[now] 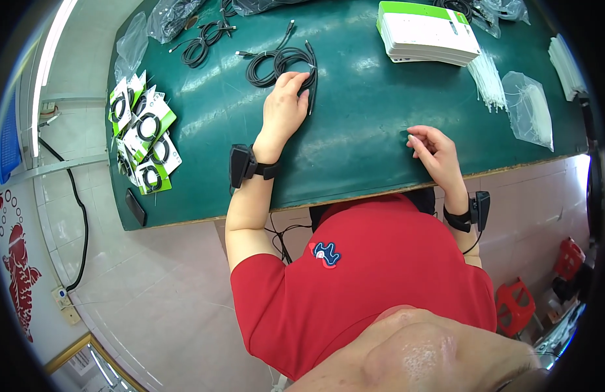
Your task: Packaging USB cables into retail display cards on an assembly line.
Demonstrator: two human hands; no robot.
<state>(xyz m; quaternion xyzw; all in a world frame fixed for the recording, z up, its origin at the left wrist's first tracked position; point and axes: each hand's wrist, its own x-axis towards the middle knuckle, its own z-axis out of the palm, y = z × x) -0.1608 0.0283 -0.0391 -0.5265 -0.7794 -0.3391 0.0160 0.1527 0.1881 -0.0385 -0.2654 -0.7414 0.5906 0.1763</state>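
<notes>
My left hand [286,108] reaches over the table, its fingers curled at the near right side of a coiled black cable [255,70] and closed on it. The cable's connector ends stick out at the coil's top, left and right. To the right, my right hand [436,151] is held low above the tabletop near the front edge. Its thumb and fingers are drawn together; anything small between them is too faint to make out. Another coiled black cable [196,51] lies to the left of the first, apart from both hands.
Carded cables [147,127] are heaped at the left of the green table [354,98], with a dark phone-like object [135,208] below. A stack of white-green cards [429,36] stands at the back right. White ties [488,81] and a clear bag [528,108] lie beyond it.
</notes>
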